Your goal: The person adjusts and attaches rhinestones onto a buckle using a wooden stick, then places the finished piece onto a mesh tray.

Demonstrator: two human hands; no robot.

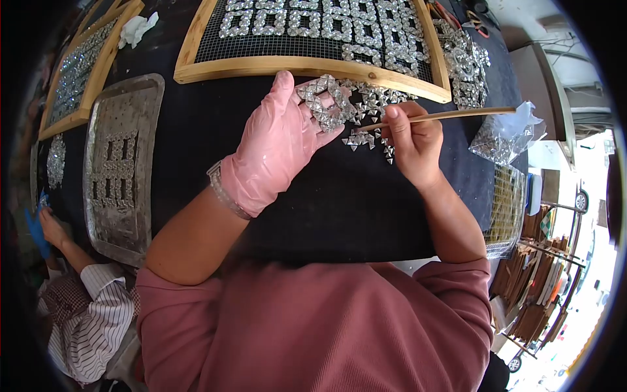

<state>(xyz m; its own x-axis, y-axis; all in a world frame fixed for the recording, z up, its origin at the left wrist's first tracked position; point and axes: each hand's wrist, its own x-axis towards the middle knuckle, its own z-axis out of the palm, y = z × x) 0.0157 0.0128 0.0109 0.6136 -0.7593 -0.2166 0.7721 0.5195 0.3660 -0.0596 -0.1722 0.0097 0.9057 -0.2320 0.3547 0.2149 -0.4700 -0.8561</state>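
Observation:
My left hand, in a pink glove, is palm up and holds a rectangular rhinestone piece with an opening in its middle, propped on the fingers. Bare and closed in a pinch, my right hand grips a thin wooden stick. The stick's tip points left, over a scatter of loose faceted stones on the dark tabletop, close to my left fingertips. Whether a stone sits on the tip is too small to tell.
A wood-framed mesh screen bears several finished rhinestone pieces. To the left are a metal tray and another framed screen. On the right lie a plastic bag of stones and pliers. A co-worker's striped sleeve is at lower left.

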